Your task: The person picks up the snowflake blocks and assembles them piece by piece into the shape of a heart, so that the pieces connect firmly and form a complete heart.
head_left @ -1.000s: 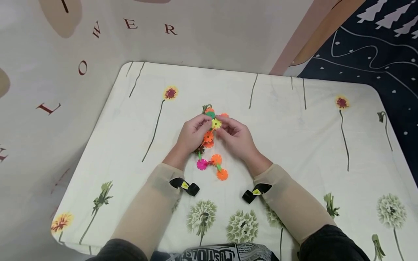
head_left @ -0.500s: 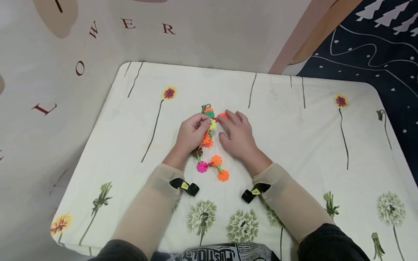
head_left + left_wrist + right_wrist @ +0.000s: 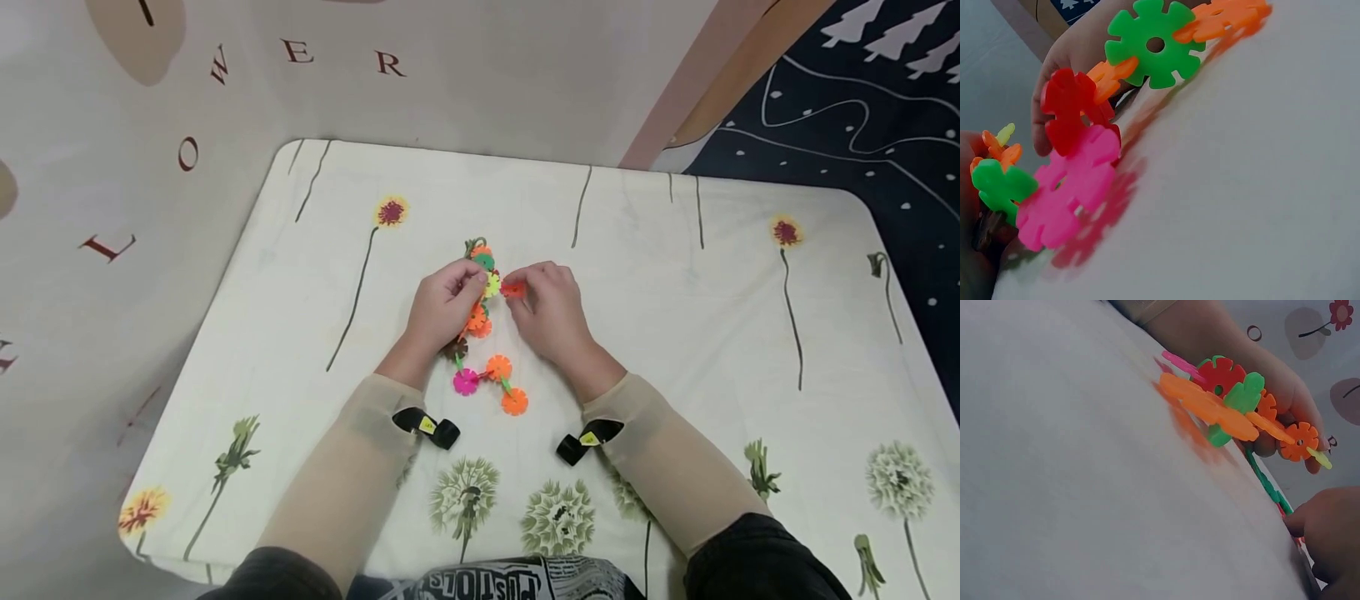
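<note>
A chain of notched plastic flower discs lies between my hands in the head view. My left hand (image 3: 442,304) pinches it near a yellow disc (image 3: 492,285); in the right wrist view that hand's fingertips are by an orange disc (image 3: 1299,441). With thumb and fingers, my right hand (image 3: 551,308) pinches an orange-red disc (image 3: 513,289) just right of the yellow one; whether they touch I cannot tell. A green disc (image 3: 483,262) sits above. Toward me trail a brown disc (image 3: 456,348), a magenta disc (image 3: 466,382) and an orange end disc (image 3: 514,402).
The table (image 3: 675,292) wears a white cloth printed with flowers and dandelions. Behind and to the left stands a pale lettered wall (image 3: 487,92). A dark patterned surface (image 3: 847,117) borders the far right corner.
My right hand lets go near the yellow disc, reaches slightly away to the orange-red disc, takes it and brings it back toward me. The left hand keeps its pinch in place.
</note>
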The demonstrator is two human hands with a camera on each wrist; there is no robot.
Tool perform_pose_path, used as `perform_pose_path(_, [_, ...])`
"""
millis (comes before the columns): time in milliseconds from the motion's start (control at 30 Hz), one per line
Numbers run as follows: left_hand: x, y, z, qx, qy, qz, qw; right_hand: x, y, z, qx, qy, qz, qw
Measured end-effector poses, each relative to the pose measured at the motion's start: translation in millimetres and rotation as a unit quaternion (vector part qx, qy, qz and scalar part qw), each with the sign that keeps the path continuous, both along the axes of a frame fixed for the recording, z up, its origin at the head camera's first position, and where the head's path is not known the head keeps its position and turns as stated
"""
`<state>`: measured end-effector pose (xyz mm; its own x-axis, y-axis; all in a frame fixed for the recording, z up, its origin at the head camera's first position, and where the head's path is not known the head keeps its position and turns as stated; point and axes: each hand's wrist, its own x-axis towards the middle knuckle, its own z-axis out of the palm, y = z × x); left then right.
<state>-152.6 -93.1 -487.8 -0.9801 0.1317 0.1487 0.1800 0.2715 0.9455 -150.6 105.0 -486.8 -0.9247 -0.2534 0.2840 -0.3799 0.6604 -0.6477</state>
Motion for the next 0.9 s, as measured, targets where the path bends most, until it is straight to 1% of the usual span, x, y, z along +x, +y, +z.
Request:
perform_pose_path(133, [-0.4, -0.1, -0.8, 0.001, 0.001, -0.005, 1.0, -0.9, -0.9, -0.4, -0.04, 0.003, -0.011, 0.9991])
perform_pose_path(233, [-0.3, -0.2, -0.7, -0.003, -0.003, -0.006, 1.0, 0.7, -1.2, -1.0, -0.093, 0.0, -0.023, 0.9954])
perform_pose_path(333, [0.0, -0.2, -0.2, -0.013, -0.008, -0.008, 0.9999, 2.6, -1.9, -0.9, -0.162, -0.003, -0.031, 0.9862])
perform_pose_path(400, [0.0, -0.1, 0.4, -0.019, -0.008, -0.01, 0.9997, 3.2, -2.4, -0.6, -0.202, -0.001, -0.026, 0.9791])
perform_pose_path(467, [0.3, -0.2, 1.0, -0.023, -0.008, -0.011, 0.9996, 3.4, -2.9, -0.1, -0.23, 0.001, -0.016, 0.973])
perform_pose_path(567, [0.4, -0.1, 1.0, -0.023, -0.009, -0.014, 0.9996, 3.1, -3.6, 0.0, -0.263, -0.003, -0.004, 0.9649])
perform_pose_path(767, [0.2, -0.4, 1.1, -0.023, -0.008, -0.021, 0.9995, 3.5, -5.3, 0.1, -0.33, -0.027, 0.01, 0.9436])
perform_pose_path(833, [0.6, -0.2, 1.1, -0.024, -0.008, -0.022, 0.9994, 4.0, -5.1, 0.2, -0.338, -0.037, 0.016, 0.9403])
perform_pose_path(900, [1.4, 0.9, 0.2, -0.023, -0.012, -0.026, 0.9993, 4.7, -3.6, 0.0, -0.336, -0.047, 0.019, 0.9406])
